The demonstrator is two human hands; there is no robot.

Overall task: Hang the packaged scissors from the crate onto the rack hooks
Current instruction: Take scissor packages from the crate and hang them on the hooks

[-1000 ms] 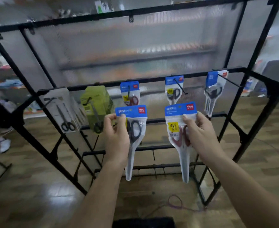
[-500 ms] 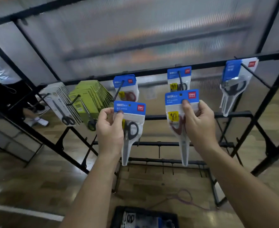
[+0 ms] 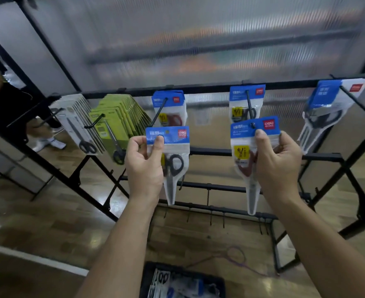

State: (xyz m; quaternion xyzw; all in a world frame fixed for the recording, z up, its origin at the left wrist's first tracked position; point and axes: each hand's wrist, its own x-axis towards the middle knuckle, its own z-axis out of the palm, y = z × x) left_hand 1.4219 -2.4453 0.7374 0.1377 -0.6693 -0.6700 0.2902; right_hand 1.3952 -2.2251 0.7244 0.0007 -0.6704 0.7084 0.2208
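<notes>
At the rack [image 3: 209, 88], my left grip [image 3: 144, 166] pinches a black-handled scissors pack [image 3: 174, 147] by its blue header, near a hook [image 3: 159, 111]; my right grip [image 3: 277, 166] holds a red-handled pack [image 3: 242, 147] at the tip of another hook [image 3: 249, 108]. The crate [image 3: 147, 276] sits below.

My left hand [image 3: 144, 168] pinches a black scissors pack [image 3: 174, 162]. My right hand [image 3: 279, 166] holds a red scissors pack [image 3: 243, 151] at one o'clock. The crate [image 3: 144, 280] sits at six o'clock.
</notes>
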